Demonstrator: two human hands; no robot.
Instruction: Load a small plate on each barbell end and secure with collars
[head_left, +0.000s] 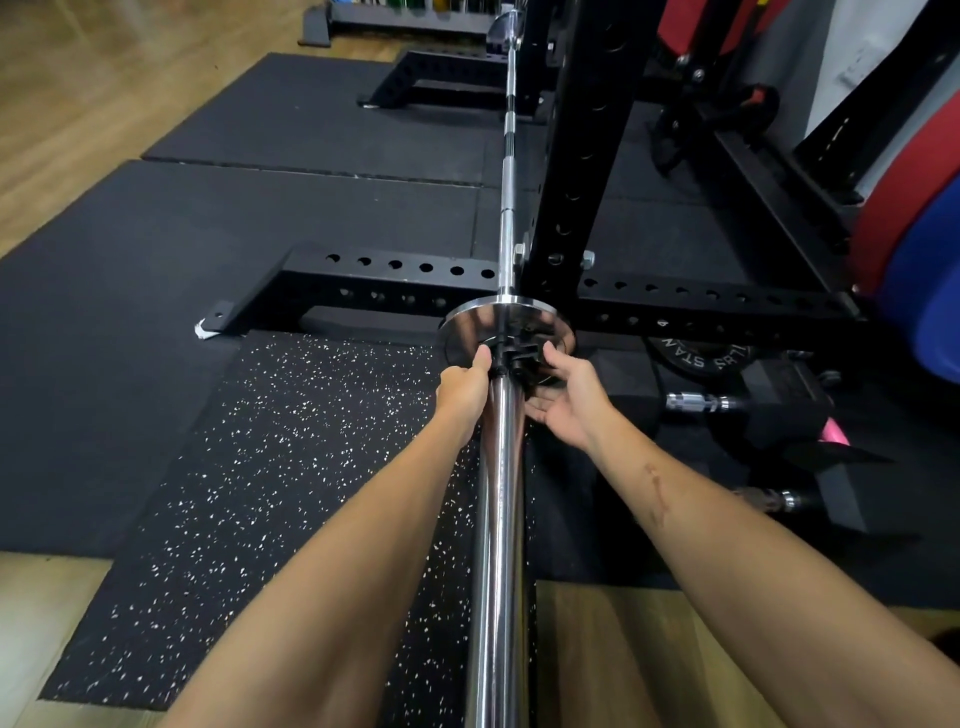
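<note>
I look along a chrome barbell (501, 519) resting in a black rack. A small chrome plate (470, 325) sits on the near sleeve, pushed up to the shoulder. A black collar (519, 351) is on the sleeve right against the plate. My left hand (465, 387) grips the collar's left side, thumb on top. My right hand (566, 397) cups the collar's right side with its fingers curled around it. At the far end of the bar another chrome plate (506, 28) is visible; whether a collar sits there is too small to tell.
The black rack upright (576, 171) and its perforated base beam (395, 291) stand just beyond the plate. A black iron plate (701, 358), dumbbells (753, 400) and a pink item lie on the floor to the right. Red and blue bumper plates (914, 249) lean at far right. Rubber mats cover the floor.
</note>
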